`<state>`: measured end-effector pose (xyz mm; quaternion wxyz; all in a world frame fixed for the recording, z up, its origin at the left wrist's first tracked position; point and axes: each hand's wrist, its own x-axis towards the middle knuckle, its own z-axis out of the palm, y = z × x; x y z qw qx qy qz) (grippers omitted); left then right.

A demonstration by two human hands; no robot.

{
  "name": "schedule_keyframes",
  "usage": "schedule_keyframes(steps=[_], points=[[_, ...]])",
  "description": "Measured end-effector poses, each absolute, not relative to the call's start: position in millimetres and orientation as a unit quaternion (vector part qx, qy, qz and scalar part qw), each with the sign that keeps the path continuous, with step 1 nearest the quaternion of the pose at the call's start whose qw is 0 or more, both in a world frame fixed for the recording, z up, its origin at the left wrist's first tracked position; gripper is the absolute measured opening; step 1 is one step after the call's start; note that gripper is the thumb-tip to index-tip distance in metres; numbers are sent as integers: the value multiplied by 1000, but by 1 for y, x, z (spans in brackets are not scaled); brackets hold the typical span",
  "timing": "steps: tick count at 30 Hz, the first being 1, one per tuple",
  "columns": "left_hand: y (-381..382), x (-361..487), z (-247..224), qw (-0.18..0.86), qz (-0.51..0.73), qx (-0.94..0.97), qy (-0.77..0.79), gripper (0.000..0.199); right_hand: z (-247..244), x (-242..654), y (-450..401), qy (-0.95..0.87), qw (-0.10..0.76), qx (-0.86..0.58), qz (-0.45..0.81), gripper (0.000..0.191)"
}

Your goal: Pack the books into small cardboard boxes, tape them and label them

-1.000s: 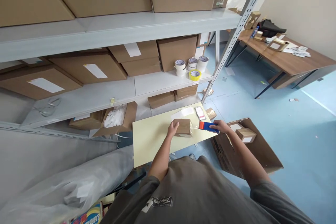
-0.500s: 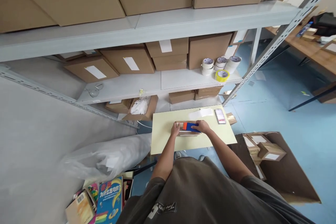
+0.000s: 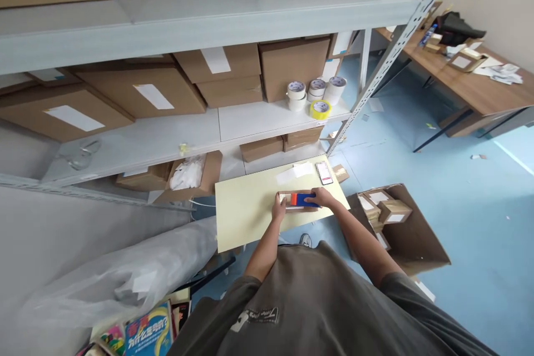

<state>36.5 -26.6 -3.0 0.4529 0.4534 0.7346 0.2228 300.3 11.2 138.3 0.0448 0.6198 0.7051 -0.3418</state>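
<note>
A small cardboard box (image 3: 298, 209) with a white strip on it is above the pale yellow table (image 3: 240, 206); I cannot tell whether it touches the tabletop. My left hand (image 3: 279, 208) is closed on the box's left end. In my right hand (image 3: 322, 198) is a blue tape dispenser (image 3: 306, 200) with an orange end, lying along the top of the box and pointing left. The fingers of that hand wrap its right part. Behind the box, white paper sheets (image 3: 303, 169) and a phone (image 3: 324, 173) lie on the table.
Shelves with cardboard boxes (image 3: 158, 92) and tape rolls (image 3: 296, 94) rise ahead. An open carton (image 3: 425, 233) holding small boxes stands on the floor at right. Plastic wrap (image 3: 167, 256) and books (image 3: 148, 334) are at left. A wooden desk (image 3: 479, 89) stands far right.
My view has turned to the right. Both hands, the box and the tape dispenser have shifted rightward relative to the table. My grip on each looks the same.
</note>
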Motion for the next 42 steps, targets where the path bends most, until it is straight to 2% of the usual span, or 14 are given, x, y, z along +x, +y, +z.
schedule_keyframes(steps=[5, 9, 16, 21, 25, 29, 33, 36, 42], points=[[-20, 44, 1, 445, 200, 470, 736, 72, 147, 417, -7, 627, 50, 718, -299, 33], [-19, 36, 2, 449, 214, 472, 728, 69, 152, 455, -13, 615, 47, 729, -298, 34], [-8, -20, 3, 489, 229, 445, 715, 52, 144, 380, 5, 630, -11, 693, -350, 45], [1, -68, 22, 446, 201, 374, 788, 67, 155, 279, 24, 672, -55, 650, -352, 48], [4, -93, 47, 437, 258, 401, 763, 58, 172, 200, 37, 712, -22, 624, -322, 49], [4, -94, 66, 462, 278, 450, 712, 67, 184, 156, 41, 729, 17, 616, -296, 50], [4, -73, 68, 432, 212, 445, 755, 60, 186, 149, 38, 728, 17, 620, -291, 50], [1, -53, 63, 416, 208, 456, 759, 58, 185, 163, 35, 724, 12, 623, -294, 47], [-6, -36, 59, 399, 204, 429, 784, 56, 185, 269, 33, 705, 26, 652, -279, 42]])
